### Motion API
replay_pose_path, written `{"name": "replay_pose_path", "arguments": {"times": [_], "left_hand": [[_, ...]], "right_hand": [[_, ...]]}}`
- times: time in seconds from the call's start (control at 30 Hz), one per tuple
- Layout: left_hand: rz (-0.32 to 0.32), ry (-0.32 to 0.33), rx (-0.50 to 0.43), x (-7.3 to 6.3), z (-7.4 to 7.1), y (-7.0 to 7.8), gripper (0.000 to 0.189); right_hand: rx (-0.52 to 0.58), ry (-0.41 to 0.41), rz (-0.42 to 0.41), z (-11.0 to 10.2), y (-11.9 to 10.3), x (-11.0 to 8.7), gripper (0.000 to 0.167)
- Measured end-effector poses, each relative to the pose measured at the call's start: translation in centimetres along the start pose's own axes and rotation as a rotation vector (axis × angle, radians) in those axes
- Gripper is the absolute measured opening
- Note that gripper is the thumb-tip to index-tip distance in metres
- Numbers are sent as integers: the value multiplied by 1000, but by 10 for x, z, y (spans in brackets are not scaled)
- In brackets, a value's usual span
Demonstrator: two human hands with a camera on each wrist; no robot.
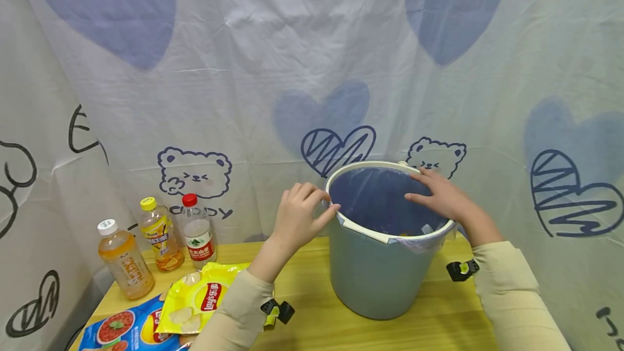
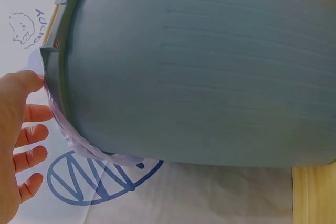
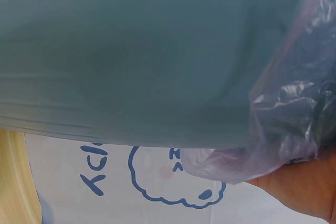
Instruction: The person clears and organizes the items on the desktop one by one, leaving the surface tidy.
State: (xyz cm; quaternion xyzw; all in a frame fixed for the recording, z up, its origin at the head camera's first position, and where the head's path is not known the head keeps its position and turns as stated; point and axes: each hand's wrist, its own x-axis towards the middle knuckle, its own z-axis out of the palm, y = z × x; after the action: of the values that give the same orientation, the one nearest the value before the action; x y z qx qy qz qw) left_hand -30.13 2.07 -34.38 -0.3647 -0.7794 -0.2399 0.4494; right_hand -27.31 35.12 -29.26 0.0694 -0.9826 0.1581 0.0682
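Observation:
A grey-blue trash bin [image 1: 375,280] with a pale rim [image 1: 363,227] stands on the wooden table. A thin translucent trash bag [image 3: 286,124] lines it and folds over the rim, hanging outside on the right. My left hand [image 1: 299,215] is at the bin's left rim; its thumb and index fingertips meet the rim and bag edge, while the other fingers [image 2: 30,158] bend loosely in the air. Over the right rim reaches my right hand [image 1: 441,194], fingers spread above the opening. In the right wrist view, the bag partly hides that hand. A few small scraps show inside the bin.
To the left stand three drink bottles: one white-capped [image 1: 125,264], one yellow-capped [image 1: 161,237], one red-capped [image 1: 199,234]. In front of them lie a yellow chip bag [image 1: 195,302] and a blue chip bag [image 1: 127,329]. A printed white curtain [image 1: 273,42] hangs behind the table [image 1: 302,286].

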Motion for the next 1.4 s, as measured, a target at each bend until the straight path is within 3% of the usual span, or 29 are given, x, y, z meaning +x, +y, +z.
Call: {"name": "replay_pose_path", "arguments": {"times": [0.4, 0.77, 1.0, 1.4], "left_hand": [[-7, 11, 38, -19, -5, -16, 22], [-59, -81, 72, -51, -13, -42, 22], [-90, -88, 118, -71, -18, -59, 22], [-159, -162, 249, -101, -44, -96, 24]], "right_hand": [[21, -11, 30, 0, -1, 1, 75], [12, -8, 20, -1, -2, 1, 76], [6, -10, 9, -1, -2, 0, 75], [-4, -6, 10, -1, -4, -1, 75]]}}
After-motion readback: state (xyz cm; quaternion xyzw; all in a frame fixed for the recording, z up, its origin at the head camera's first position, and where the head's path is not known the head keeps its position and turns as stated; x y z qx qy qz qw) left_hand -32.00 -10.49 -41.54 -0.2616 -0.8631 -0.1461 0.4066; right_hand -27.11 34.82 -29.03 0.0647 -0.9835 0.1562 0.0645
